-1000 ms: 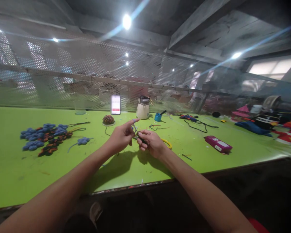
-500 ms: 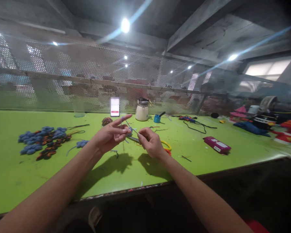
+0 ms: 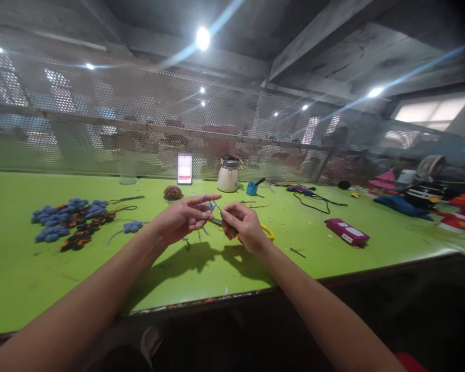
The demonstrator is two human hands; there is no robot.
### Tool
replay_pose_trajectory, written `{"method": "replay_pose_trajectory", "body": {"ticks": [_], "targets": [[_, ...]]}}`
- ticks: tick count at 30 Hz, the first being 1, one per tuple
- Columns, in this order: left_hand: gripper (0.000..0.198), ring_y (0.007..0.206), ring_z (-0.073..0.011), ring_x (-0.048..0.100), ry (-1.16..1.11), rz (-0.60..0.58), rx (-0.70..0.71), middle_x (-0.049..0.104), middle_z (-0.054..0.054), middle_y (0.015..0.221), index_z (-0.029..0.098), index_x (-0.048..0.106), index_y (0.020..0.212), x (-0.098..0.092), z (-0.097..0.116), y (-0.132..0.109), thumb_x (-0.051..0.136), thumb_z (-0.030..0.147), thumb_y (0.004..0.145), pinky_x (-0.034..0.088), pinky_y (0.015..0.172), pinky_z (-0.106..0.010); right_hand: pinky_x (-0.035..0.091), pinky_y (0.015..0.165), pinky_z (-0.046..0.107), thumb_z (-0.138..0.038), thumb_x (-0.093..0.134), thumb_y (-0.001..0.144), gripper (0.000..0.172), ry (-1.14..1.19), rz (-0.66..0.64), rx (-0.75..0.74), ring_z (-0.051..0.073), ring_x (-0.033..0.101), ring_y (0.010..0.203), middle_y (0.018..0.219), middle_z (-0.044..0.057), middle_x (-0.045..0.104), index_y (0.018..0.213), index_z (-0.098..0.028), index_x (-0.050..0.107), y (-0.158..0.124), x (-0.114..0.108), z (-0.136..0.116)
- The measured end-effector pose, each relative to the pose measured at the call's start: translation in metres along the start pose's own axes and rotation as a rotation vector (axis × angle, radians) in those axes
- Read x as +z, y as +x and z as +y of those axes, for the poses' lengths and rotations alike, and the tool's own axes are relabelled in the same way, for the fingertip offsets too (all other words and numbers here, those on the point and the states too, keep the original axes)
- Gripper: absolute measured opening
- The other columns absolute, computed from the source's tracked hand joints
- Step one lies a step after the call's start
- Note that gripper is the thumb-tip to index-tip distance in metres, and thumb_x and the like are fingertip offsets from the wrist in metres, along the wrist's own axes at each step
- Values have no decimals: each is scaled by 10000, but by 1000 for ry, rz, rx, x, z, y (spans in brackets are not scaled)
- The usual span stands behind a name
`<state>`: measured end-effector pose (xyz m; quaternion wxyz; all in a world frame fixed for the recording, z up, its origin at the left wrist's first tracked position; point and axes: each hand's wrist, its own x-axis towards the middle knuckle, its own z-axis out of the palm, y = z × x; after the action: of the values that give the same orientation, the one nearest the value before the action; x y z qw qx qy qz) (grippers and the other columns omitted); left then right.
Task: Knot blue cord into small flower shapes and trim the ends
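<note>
Blue yarn (image 3: 211, 207) is between the two hands, above the green tabletop (image 3: 139, 284), and runs over the left hand's (image 3: 178, 219) extended forefinger. Left thumb and fingers pinch it; the right hand (image 3: 245, 225) grasps a slim hook (image 3: 216, 204) (tip too small to verify). Yellow-handled scissors (image 3: 270, 231) lie partly hidden behind the right hand.

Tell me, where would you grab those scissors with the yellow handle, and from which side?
Probably by the scissors' yellow handle loop, coming from the right: that curved loop shows beyond the right hand, which covers part of the scissors, and the blades point left.
</note>
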<state>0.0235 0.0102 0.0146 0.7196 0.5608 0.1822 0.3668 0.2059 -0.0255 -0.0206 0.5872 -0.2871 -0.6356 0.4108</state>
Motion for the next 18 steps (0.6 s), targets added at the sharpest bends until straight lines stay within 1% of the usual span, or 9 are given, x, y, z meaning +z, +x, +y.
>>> {"method": "replay_pose_trajectory", "body": {"ticks": [3,6,8,11,14,18], "targets": [[644,433,-21,442,38,-39,14,628,-30,727,199,580,1251,2,2,-2,611,-57,661,302,374,-132,353,354,198,-381,648,788,242,-3,-17,30,60,419,353,499,-61,542,803,-170,530,1,-2,3],[655,444,-33,461,109,-45,19,628,-28,739,213,564,1272,4,1,-2,641,-23,666,317,393,-157,357,349,191,-390,658,771,260,-5,-34,87,58,421,348,496,-61,541,804,-163,534,2,-3,6],[626,439,-40,472,198,-31,22,624,-25,739,212,578,1258,5,0,-2,660,7,672,320,395,-173,359,347,190,-387,675,749,275,27,-33,145,56,413,341,497,-62,544,803,-162,525,3,-2,8],[589,430,-43,467,287,17,46,616,-24,736,210,587,1252,8,-3,-1,663,37,694,322,396,-185,370,367,191,-354,691,732,282,169,-32,241,45,380,344,518,-64,551,817,-168,497,4,0,7],[607,456,-37,457,182,43,79,605,-19,735,217,570,1269,13,-4,-1,662,32,698,330,411,-168,370,398,188,-336,667,762,263,312,-50,252,38,352,369,547,-66,542,839,-179,471,3,4,5],[651,460,-20,441,-45,0,83,604,-17,733,216,566,1268,16,-6,-2,630,-34,671,325,410,-128,375,422,194,-347,633,797,249,344,-56,186,46,357,392,574,-62,543,843,-195,441,2,9,3]]}}
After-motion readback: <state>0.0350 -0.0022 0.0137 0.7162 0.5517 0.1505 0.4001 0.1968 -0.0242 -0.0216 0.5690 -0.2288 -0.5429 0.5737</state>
